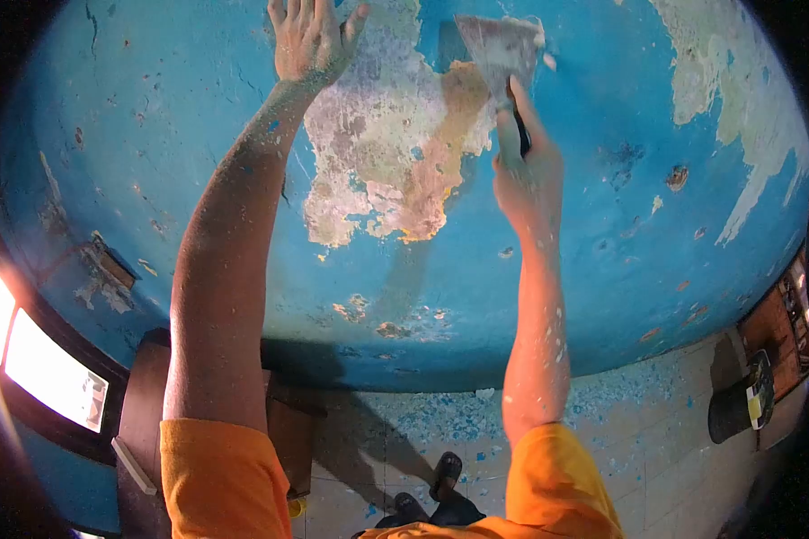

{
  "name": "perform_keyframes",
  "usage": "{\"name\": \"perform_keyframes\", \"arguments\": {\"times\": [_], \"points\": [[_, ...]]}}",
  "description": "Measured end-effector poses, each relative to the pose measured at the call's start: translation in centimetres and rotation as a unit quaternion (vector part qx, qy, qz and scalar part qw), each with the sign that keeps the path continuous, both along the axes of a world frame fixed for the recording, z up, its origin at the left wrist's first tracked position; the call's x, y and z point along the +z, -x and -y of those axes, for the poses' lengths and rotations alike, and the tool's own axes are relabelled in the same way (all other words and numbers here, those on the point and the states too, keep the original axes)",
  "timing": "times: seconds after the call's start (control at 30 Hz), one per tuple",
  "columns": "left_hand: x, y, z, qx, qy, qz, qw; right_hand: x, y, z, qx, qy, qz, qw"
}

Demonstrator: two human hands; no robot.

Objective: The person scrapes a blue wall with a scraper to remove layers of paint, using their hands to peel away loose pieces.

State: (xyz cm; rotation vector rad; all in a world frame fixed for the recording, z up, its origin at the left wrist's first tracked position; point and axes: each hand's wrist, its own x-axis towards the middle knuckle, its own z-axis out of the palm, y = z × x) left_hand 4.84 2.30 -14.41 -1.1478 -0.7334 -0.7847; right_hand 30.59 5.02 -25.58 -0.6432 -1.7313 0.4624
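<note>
Left hand (313,40): fingers spread, laid against blue wall (368,305), left of bare plaster patch (377,135). Right hand (528,171): fingers closed around handle of scraper (499,49), blade on wall, upper right of patch.

Room under renovation: peeling blue wall (377,296), chip-strewn floor (449,418).

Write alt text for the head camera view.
A person's right hand pushes a broad scraper against a blue wall with bare patches, while the left hand lies against the wall. Blue flakes litter the tiled floor below.
</note>
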Motion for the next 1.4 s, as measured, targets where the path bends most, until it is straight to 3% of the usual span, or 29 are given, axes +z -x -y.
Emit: {"name": "perform_keyframes", "arguments": {"times": [0.1, 0.17, 0.3, 0.37, 0.4, 0.47, 0.6, 0.67, 0.8, 0.87, 0.9, 0.97, 1.0, 1.03, 1.1, 1.2, 1.3, 1.4], "points": [[0.3, -0.1, 0.1, -0.01, -0.011, -0.014, 1.0, -4.1, -0.5, 1.0, 0.073, 0.086, -0.058, 0.992], [0.2, 0.0, 0.0, 0.008, -0.009, 0.006, 1.0, -5.1, 0.2, 0.7, -0.001, -0.03, -0.023, 0.999], [0.4, -0.1, -0.2, 0.004, -0.008, -0.013, 1.0, -1.0, 0.5, -1.0, -0.032, -0.064, -0.07, 0.995], [0.2, 0.0, -0.2, 0.009, -0.01, -0.011, 1.0, 0.8, 0.2, -1.2, -0.005, 0.063, 0.009, 0.998], [0.5, 0.1, -0.3, 0.014, -0.011, -0.016, 1.0, 0.5, 0.1, -1.8, 0.0, 0.061, 0.004, 0.998], [0.1, 0.4, -0.4, 0.017, -0.014, -0.01, 1.0, -1.0, -0.3, -3.3, -0.003, -0.098, -0.06, 0.993], [0.2, -0.1, -0.1, 0.001, -0.014, -0.016, 1.0, -5.8, -0.3, -1.4, -0.047, -0.087, -0.077, 0.992], [0.1, -0.1, -0.1, 0.009, -0.018, -0.01, 1.0, -5.2, -1.4, -0.7, 0.03, 0.098, -0.02, 0.995], [0.2, 0.1, -0.5, 0.023, -0.033, -0.007, 0.999, -4.6, -2.0, 0.8, 0.025, 0.171, 0.024, 0.985], [0.2, 0.2, -0.4, 0.018, -0.024, -0.007, 1.0, -7.5, -0.4, 0.3, 0.025, -0.1, -0.019, 0.995], [0.2, 0.1, -0.3, 0.014, -0.016, -0.005, 1.0, -7.7, -0.1, 0.8, 0.026, -0.102, -0.018, 0.994], [-0.1, 0.0, -0.2, 0.01, -0.01, -0.011, 1.0, -8.0, 0.7, 1.9, 0.048, 0.079, 0.003, 0.996], [0.3, 0.0, -0.2, 0.005, -0.01, -0.018, 1.0, -7.1, 0.7, 1.8, 0.057, 0.118, -0.002, 0.991], [0.4, 0.1, -0.1, 0.008, -0.01, -0.02, 1.0, -6.0, 1.1, 1.4, 0.06, 0.117, -0.003, 0.991], [0.2, 0.2, -0.3, 0.036, -0.015, 0.001, 0.999, -3.8, 2.4, -0.1, 0.031, -0.001, -0.132, 0.991], [0.2, 0.4, -0.6, 0.042, -0.028, -0.011, 0.999, -1.1, 2.6, -1.2, 0.078, 0.051, -0.177, 0.98], [0.2, 0.0, -0.6, 0.008, -0.018, -0.022, 1.0, -3.8, 3.1, 1.6, 0.049, 0.096, -0.139, 0.984], [0.3, -0.2, -0.2, 0.019, -0.022, -0.015, 0.999, -6.8, 2.9, 1.2, 0.044, 0.05, -0.095, 0.993]]}}
